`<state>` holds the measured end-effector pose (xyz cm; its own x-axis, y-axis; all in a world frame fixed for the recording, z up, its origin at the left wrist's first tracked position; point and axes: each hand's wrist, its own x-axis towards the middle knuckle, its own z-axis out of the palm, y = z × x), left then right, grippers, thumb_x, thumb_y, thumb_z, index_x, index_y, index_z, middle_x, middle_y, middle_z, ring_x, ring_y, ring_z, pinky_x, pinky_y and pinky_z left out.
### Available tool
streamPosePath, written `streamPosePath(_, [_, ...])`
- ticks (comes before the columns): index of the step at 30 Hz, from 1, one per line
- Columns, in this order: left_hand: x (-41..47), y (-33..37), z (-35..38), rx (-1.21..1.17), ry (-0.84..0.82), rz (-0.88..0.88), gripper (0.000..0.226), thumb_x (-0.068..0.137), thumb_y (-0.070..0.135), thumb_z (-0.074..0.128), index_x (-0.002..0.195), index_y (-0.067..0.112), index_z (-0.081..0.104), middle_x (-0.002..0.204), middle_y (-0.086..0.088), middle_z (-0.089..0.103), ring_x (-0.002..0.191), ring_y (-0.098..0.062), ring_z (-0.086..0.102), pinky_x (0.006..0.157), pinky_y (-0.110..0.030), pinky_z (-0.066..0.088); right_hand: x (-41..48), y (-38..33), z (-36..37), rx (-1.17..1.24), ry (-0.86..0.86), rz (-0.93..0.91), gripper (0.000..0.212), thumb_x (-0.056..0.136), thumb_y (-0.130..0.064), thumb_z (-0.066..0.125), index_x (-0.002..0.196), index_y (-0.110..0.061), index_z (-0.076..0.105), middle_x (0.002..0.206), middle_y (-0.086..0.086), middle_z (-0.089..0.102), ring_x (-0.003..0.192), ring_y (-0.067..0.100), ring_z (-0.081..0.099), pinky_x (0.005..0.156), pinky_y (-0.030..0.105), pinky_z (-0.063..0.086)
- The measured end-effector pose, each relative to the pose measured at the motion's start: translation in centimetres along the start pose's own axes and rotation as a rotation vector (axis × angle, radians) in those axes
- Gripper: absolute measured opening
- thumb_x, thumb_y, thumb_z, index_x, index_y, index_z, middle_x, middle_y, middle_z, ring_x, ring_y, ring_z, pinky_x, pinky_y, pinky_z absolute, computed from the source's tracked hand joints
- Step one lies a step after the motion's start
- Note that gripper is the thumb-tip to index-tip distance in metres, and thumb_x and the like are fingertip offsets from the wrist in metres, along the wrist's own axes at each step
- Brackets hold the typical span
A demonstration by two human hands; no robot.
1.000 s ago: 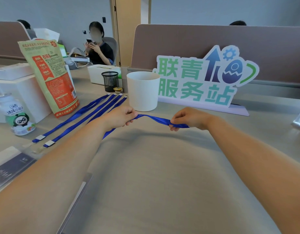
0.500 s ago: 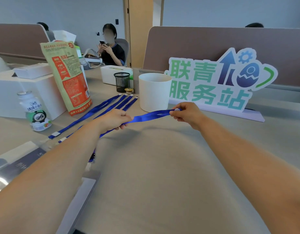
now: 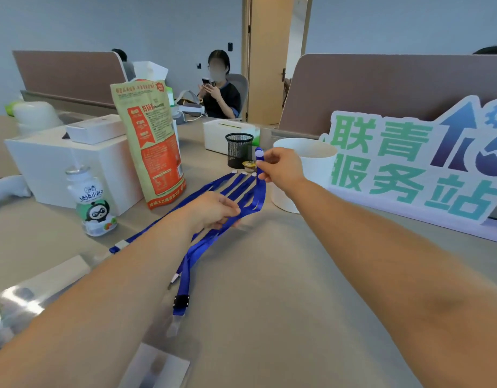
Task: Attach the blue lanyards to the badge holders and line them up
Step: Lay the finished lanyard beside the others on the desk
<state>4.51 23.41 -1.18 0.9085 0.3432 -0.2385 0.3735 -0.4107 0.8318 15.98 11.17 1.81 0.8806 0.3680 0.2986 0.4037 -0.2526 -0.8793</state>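
A blue lanyard is stretched between my hands. My right hand pinches its far end, with a white clasp, near the black mesh cup. My left hand holds the strap down at mid-length on the table. Its near end, with a black buckle and a clear clip, reaches a clear badge holder at the front edge. Several other blue lanyards lie side by side to the left, their white ends pointing away from me. More badge holders lie at the near left, blurred.
A white cup stands just right of my right hand. A black mesh pen cup, an orange snack bag, a small drink bottle and white boxes crowd the left. A green sign stands at right. A person sits beyond the desk.
My right hand carried the lanyard's far end away from me and left, toward the other lanyards' ends. The strap now runs lengthwise instead of crosswise. My view turned left.
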Motion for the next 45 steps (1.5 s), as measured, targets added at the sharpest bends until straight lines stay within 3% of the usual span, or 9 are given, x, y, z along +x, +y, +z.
streamPosePath(5, [3.1,-0.1,-0.5,0.128,-0.045,-0.044,0.019,0.087,0.014,0.063,0.104,0.017,0.058,0.083,-0.001,0.059,0.073,-0.01,0.057,0.064,-0.021,0.051,4.2,1.2,3.9,-0.281,0.029,-0.019,0.015,0.091,-0.01,0.054,0.103,-0.005,0.062,0.1,0.012,0.066,0.089,0.024,0.065,0.081,0.033,0.052])
streamPosePath(13, [5.1,-0.2,-0.2,0.222,-0.095,-0.009,0.025,0.088,0.013,0.06,0.113,0.015,0.058,0.082,0.002,0.06,0.073,-0.005,0.058,0.06,-0.018,0.046,4.0,3.9,6.2,-0.633,-0.036,0.021,0.031,0.093,-0.004,0.045,0.123,-0.004,0.051,0.124,0.016,0.056,0.112,0.029,0.055,0.085,0.033,0.046])
streamPosePath(23, [4.1,0.7,1.1,0.521,-0.087,0.155,0.02,0.085,0.02,0.065,0.104,0.02,0.063,0.108,0.0,0.06,0.097,-0.015,0.058,0.091,-0.032,0.048,3.0,3.5,4.2,-0.927,-0.04,0.129,0.029,0.093,-0.006,0.045,0.12,0.001,0.051,0.125,0.016,0.054,0.116,0.028,0.052,0.093,0.032,0.044])
streamPosePath(27, [3.7,0.9,1.4,0.543,-0.094,0.163,0.026,0.084,0.032,0.064,0.103,0.015,0.065,0.081,0.004,0.061,0.08,-0.011,0.057,0.077,-0.027,0.046,2.8,3.4,4.0,-0.906,-0.091,0.158,0.036,0.095,-0.004,0.041,0.13,0.0,0.044,0.133,0.017,0.047,0.122,0.027,0.049,0.099,0.032,0.042])
streamPosePath(30, [4.2,1.0,1.5,0.498,-0.083,0.115,0.033,0.088,0.037,0.057,0.108,0.012,0.063,0.095,-0.005,0.069,0.089,-0.016,0.065,0.085,-0.031,0.051,3.6,3.5,4.5,-0.768,-0.064,0.22,0.041,0.095,-0.006,0.04,0.136,-0.003,0.038,0.139,0.015,0.043,0.124,0.027,0.046,0.1,0.031,0.041])
streamPosePath(33, [4.5,1.1,1.3,0.461,-0.099,0.079,0.038,0.087,0.045,0.056,0.106,0.013,0.063,0.097,-0.005,0.07,0.087,-0.014,0.066,0.079,-0.029,0.051,4.7,4.2,5.3,-0.497,0.02,0.328,0.033,0.095,-0.009,0.038,0.125,-0.002,0.048,0.13,0.017,0.052,0.118,0.03,0.051,0.091,0.032,0.043])
streamPosePath(39, [5.0,0.9,1.0,0.523,-0.156,0.062,0.023,0.08,0.024,0.07,0.1,0.013,0.068,0.098,-0.005,0.07,0.09,-0.015,0.067,0.086,-0.031,0.053,5.8,4.1,5.5,-0.488,0.044,0.391,0.038,0.096,-0.005,0.038,0.133,-0.002,0.041,0.132,0.016,0.047,0.123,0.028,0.048,0.096,0.03,0.043])
streamPosePath(43, [5.0,0.6,0.7,0.511,-0.181,0.106,0.014,0.082,0.018,0.068,0.095,0.015,0.069,0.093,-0.001,0.068,0.079,-0.009,0.064,0.077,-0.023,0.052,6.1,3.8,5.2,-0.557,0.006,0.338,0.037,0.098,-0.008,0.032,0.134,-0.002,0.04,0.133,0.015,0.046,0.124,0.027,0.046,0.082,0.019,0.042])
streamPosePath(45, [4.9,0.5,0.6,0.484,-0.193,0.119,0.009,0.082,0.017,0.068,0.091,0.016,0.068,0.089,0.0,0.068,0.075,-0.007,0.063,0.07,-0.019,0.05,6.2,3.6,4.9,-0.59,0.009,0.278,0.038,0.099,-0.006,0.029,0.135,-0.002,0.039,0.136,0.014,0.045,0.126,0.027,0.044,0.091,0.022,0.04])
